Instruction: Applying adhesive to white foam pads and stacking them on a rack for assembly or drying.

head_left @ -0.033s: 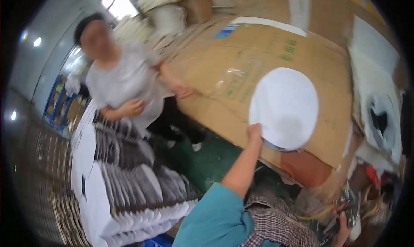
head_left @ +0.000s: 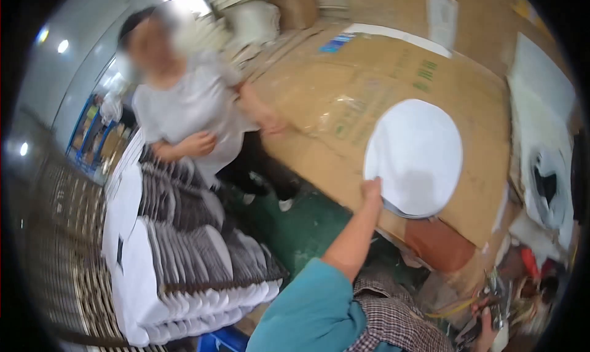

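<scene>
A stack of white oval sheets [head_left: 418, 155] lies near the front edge of a cardboard-covered table [head_left: 307, 130]. My left hand [head_left: 370, 191] pinches the lower left rim of these sheets, thumb on top. Grey edges of lower layers show under the white top one. At the lower right, my right hand [head_left: 485, 328] is closed around a metal hand tool [head_left: 495, 298]; its exact kind is hard to make out among the clutter, and part of the hand is hidden.
Another person [head_left: 190, 106] stands left of the table, one hand near its edge. Rows of white and dark curved pieces [head_left: 190, 253] fill a rack at the left. A brown sheet [head_left: 439, 244] pokes out below the ovals. Clutter [head_left: 534, 266] and a pale padded piece [head_left: 541, 124] are at the right.
The whole view has shifted slightly, so things sit a little further right. My left hand stays on the rim of the oval sheets, and my right hand stays closed at the lower right.
</scene>
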Tool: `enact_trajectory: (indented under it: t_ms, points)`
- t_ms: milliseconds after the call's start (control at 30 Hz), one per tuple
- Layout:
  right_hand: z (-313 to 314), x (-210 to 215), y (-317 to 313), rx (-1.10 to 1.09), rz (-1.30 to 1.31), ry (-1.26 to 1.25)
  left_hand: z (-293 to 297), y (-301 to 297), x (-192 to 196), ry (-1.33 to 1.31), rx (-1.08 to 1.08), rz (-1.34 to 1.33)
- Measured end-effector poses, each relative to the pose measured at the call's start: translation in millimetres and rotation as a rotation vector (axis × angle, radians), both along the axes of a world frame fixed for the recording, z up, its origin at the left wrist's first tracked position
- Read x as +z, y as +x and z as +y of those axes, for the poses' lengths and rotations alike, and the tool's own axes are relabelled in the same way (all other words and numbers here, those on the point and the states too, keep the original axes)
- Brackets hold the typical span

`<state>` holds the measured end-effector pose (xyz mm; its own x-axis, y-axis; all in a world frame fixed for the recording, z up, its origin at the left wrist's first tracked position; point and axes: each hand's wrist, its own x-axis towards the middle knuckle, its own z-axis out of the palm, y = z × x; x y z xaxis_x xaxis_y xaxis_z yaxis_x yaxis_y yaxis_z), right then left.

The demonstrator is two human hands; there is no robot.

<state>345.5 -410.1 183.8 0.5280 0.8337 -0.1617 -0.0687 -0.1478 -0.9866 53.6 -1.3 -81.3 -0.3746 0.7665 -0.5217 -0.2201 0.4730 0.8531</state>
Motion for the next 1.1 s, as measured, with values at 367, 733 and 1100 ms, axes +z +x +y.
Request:
enact_trajectory:
  t_ms: [367,733,1100]
  points:
    - [52,33,-15,0.181,-0.073,-0.137,7,17,206,0.521,-0.003,-0.963]
    - [46,57,-21,0.055,-0.318,-0.122,-25,-146,299,0.889,0.276,-0.648]
    - [32,81,-23,0.273,-0.001,-0.001,-67,-225,306,0.841,0.275,-0.623]
